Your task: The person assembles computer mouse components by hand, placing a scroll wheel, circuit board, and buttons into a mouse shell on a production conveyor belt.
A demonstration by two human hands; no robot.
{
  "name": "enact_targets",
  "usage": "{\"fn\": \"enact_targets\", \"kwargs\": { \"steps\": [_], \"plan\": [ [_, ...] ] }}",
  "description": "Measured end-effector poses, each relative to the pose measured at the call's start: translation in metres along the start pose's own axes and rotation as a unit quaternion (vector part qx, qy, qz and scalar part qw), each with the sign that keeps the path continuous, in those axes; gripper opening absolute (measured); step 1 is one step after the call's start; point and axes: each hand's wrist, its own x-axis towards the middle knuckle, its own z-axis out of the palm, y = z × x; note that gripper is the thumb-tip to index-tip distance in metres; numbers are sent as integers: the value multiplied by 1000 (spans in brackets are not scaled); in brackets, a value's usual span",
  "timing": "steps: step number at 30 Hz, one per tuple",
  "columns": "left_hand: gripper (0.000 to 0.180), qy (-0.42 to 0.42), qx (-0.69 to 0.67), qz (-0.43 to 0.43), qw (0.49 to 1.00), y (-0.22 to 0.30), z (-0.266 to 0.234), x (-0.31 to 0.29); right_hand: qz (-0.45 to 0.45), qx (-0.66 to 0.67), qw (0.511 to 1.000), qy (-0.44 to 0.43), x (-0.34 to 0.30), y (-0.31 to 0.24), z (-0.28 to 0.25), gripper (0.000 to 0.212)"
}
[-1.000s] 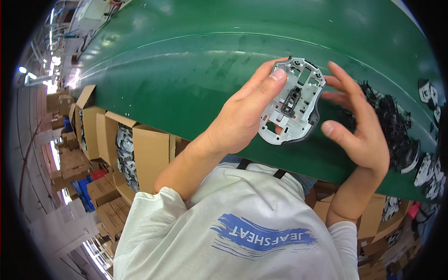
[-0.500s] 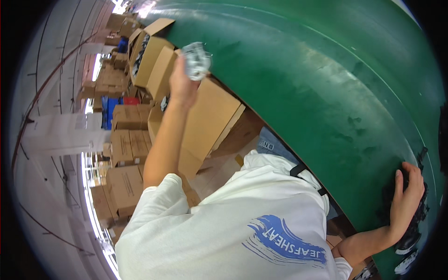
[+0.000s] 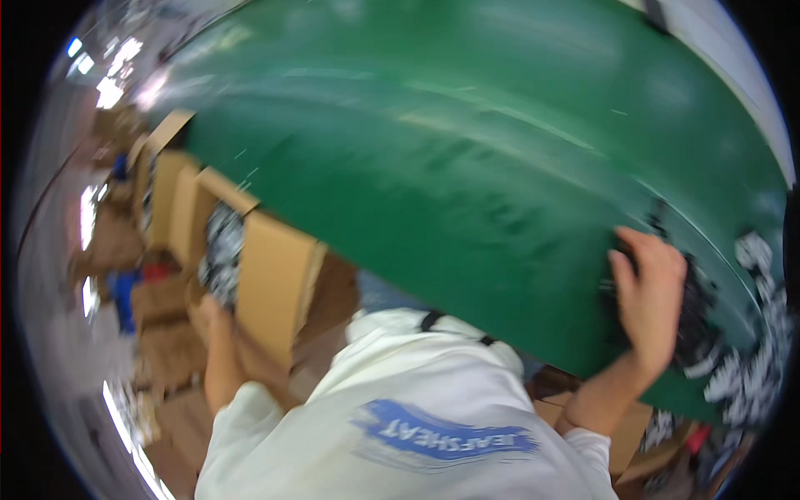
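Note:
My left hand (image 3: 214, 312) is low at the near side of an open cardboard box (image 3: 271, 279). Inside that box lies a heap of shiny silver-grey packets (image 3: 223, 246). Motion blur smears the left fingers, and whether they hold anything does not show. To the right, my right hand (image 3: 654, 287) rests over a pile of black items (image 3: 696, 321) on the green work surface (image 3: 433, 200). Its thumb and forefinger are apart, with nothing visible between them. The black items are too blurred to name.
More silver-grey pieces (image 3: 754, 367) lie along the far right of the green surface. Another open carton (image 3: 173, 179) stands beyond the left box. Stacked closed cartons (image 3: 167, 358) and a blue crate (image 3: 125, 296) are at the left.
My left hand has dropped from above the green surface, where it held a clear silvery packet, to the box. The view has turned right, showing more pieces there. My right hand stays by the black pile.

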Motion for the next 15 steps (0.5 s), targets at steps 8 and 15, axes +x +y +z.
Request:
{"fn": "enact_targets", "kwargs": {
  "steps": [8, 15],
  "plan": [
    [48, -65, -369, 519, 768, 235, 25, -96, -22, 191, 972, 135, 13, 26, 9, 18],
    [32, -459, -357, 675, 455, 359, 86, -558, -30, 238, 961, 134, 10, 37, 38, 15]
  ]
}}
